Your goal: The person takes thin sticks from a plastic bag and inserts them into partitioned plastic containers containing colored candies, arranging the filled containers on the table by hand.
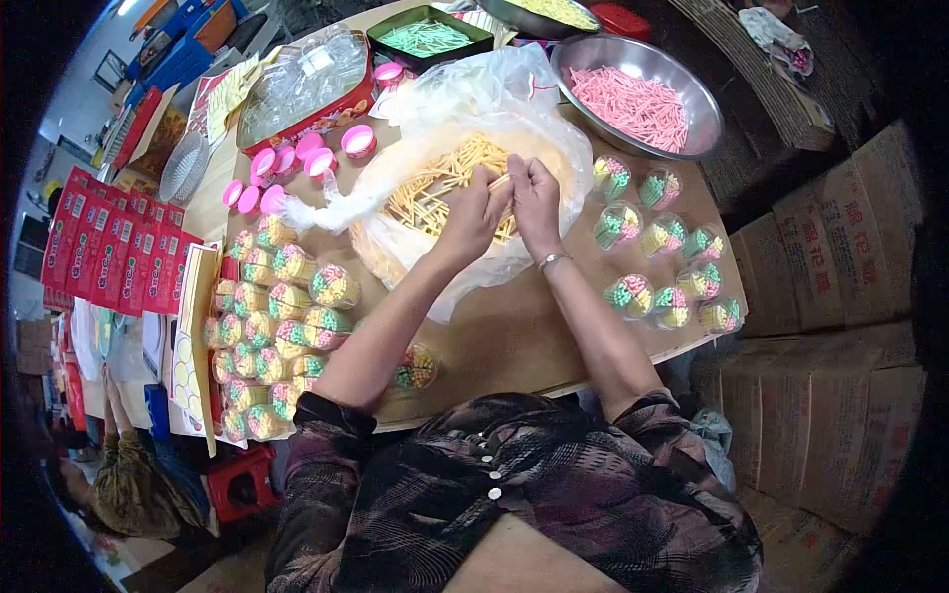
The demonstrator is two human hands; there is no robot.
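Note:
A clear plastic bag (568,163) lies spread open on the table, with loose yellow sticks (420,203) inside. My left hand (473,219) and my right hand (537,206) meet above the bag's right half, fingers curled and closed. A few pale yellow sticks appear between the fingertips of both hands; how many is hidden. To the left stand rows of clear cups (292,265) packed with pink, green and yellow sticks. More filled cups (618,225) are spread out on the right. One cup (415,366) sits partly behind my left forearm.
Behind the bag are a steel bowl (707,124) of pink sticks, a dark tray (484,44) of green sticks and a red box (371,94) of clear cups. Pink lids (358,141) lie left of the bag. Cardboard boxes (820,247) stand at right; another person (138,484) is at left.

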